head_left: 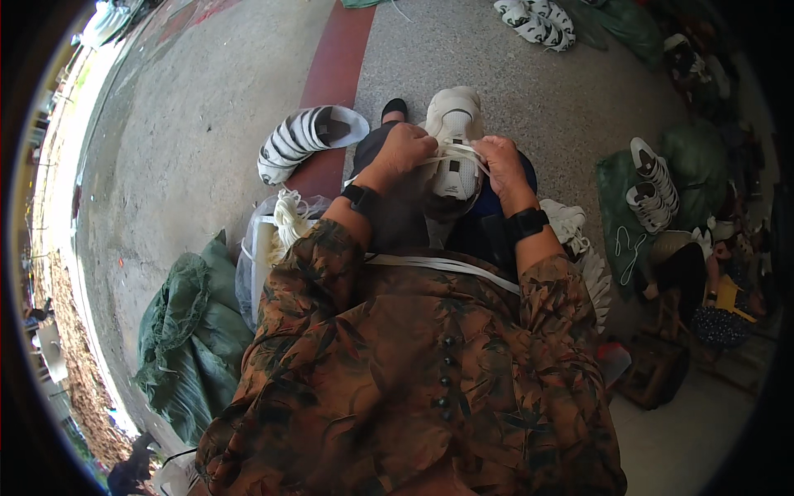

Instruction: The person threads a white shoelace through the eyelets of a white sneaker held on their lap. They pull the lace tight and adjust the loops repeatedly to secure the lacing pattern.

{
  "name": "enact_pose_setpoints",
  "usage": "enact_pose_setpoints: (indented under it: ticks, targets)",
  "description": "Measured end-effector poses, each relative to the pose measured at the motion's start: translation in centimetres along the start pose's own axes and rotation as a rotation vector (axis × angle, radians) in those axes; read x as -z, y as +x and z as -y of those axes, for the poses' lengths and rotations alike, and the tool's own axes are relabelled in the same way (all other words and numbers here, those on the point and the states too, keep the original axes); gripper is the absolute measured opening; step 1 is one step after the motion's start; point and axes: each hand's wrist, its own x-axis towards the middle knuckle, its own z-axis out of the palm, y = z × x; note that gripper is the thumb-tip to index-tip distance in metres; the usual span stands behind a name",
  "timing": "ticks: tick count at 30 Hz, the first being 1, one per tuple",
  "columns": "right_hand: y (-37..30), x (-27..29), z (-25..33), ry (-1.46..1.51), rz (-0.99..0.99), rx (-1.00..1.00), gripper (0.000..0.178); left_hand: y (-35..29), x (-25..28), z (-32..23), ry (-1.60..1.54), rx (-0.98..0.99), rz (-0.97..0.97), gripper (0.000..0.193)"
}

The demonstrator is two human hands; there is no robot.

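A cream-white sneaker (453, 112) rests at my lap, its toe pointing away from me and its dark opening toward me. A white shoelace (457, 155) runs across the tongue between my hands. My left hand (407, 149) is closed in a pinch on the lace at the shoe's left side. On the right side my right hand (501, 164) pinches the lace too, fingers bent. Both hands are just above the eyelets. How the lace passes through the farther eyelets is too small to tell.
Left of my knee lies a nested row of white-and-black shoes (285, 147). Nearer are a bundle of white laces (289, 217) in a clear bag and a green sack (194, 306). More shoes (653, 197) sit by a green sack at right, with other people beyond.
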Motion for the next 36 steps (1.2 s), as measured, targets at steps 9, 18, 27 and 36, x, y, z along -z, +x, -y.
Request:
enact_pose_setpoints:
  ticks: [9, 18, 27, 36]
  targets:
    - [-2.1, 0.6, -0.8, -0.646, -0.207, 0.447, 0.011, 0.0, -1.5, 0.4, 0.355, 0.083, -0.321, 0.016]
    - [-3.2, 1.7, -1.8, -0.673, -0.229, 0.495, 0.010, -1.6, -2.2, -1.7, 0.412, 0.042, -0.241, 0.036]
    - [-4.1, 8.8, -1.1, 0.014, -0.511, 0.176, 0.005, -3.0, 1.6, 4.2, 0.031, 0.013, -0.429, 0.022]
    - [-6.1, 13.2, -3.8, -1.117, -0.447, 0.386, 0.022, -5.7, 2.8, 0.9, 0.439, 0.043, -0.312, 0.020]
